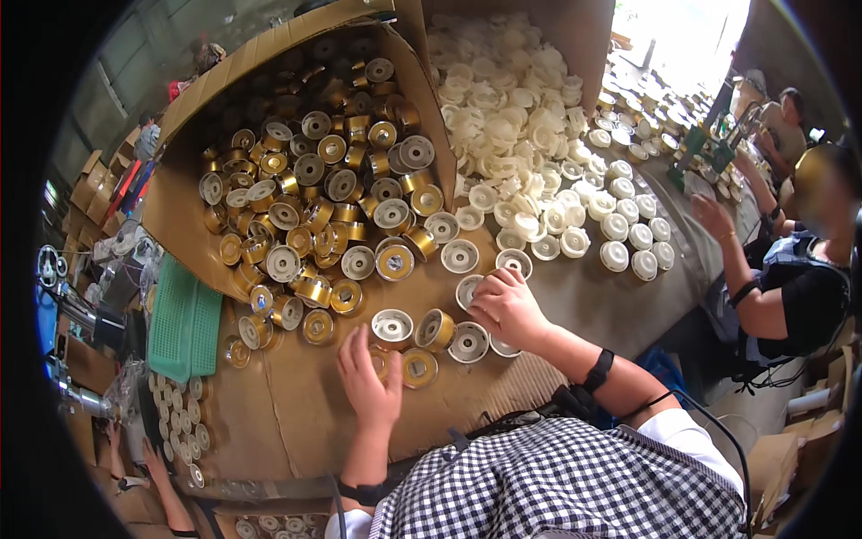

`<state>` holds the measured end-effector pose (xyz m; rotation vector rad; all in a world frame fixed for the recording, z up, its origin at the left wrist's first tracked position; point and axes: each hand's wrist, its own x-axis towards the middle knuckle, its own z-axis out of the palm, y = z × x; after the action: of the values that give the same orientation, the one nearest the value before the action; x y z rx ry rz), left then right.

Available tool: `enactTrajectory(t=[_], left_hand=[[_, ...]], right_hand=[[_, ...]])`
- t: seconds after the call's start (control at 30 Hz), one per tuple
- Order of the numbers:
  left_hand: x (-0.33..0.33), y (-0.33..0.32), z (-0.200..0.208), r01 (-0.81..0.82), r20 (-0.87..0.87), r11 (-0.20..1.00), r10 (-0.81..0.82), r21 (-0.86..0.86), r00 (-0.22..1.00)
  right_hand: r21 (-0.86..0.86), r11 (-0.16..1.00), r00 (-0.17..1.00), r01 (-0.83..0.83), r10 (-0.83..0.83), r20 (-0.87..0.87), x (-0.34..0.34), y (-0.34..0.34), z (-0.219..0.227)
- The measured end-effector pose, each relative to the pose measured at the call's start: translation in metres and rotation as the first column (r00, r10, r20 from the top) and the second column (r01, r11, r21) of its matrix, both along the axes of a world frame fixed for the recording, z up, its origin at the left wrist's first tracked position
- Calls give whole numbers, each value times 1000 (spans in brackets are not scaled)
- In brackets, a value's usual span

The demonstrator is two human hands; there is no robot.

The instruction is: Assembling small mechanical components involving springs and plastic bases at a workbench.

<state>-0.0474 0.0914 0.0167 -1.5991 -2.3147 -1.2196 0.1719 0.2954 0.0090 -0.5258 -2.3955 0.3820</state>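
My left hand (370,382) is at the near middle of the cardboard-covered table, thumb and fingers spread. A gold cap (382,361) shows between them; I cannot make out any grip on it. My right hand (512,310) has its fingers curled down on a round cap with a pale grooved face (467,289), partly hidden by the fingers. Between my hands a white-faced cap (392,326) stands face up, and a gold-sided cap (435,330) lies tilted beside it. Another pale-faced cap (469,342) sits near my right wrist, and a gold-faced one (419,367) by my left thumb.
A cardboard box (184,202) on its side spills many gold caps. Behind are heaped white plastic parts (512,108), with rows of white caps (628,225) at right. A green basket (184,314) stands left. A co-worker's arm (745,269) reaches in at right; another person's hand (157,467) shows lower left.
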Motion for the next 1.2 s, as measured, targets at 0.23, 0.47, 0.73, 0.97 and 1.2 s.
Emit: enactTrajectory(t=[0.23,0.47,0.73,0.97,1.2], left_hand=[[40,-18,19,128,-318,898,-277,-420,907],[36,-22,25,171,-206,855,-304,-489,930],[37,-32,3,504,226,840,-462,-198,858],[42,-50,-9,421,261,907,-408,7,875],[45,-72,13,237,233,961,-200,-144,952]], right_hand=[[-182,941,952,-285,299,58,-36,-21,16],[-9,999,998,-46,46,50,-51,-3,14],[-78,988,906,130,-86,415,-25,6,8],[-321,928,962,-188,239,128,-36,-3,3],[-45,999,997,-26,22,-78,-140,47,22]])
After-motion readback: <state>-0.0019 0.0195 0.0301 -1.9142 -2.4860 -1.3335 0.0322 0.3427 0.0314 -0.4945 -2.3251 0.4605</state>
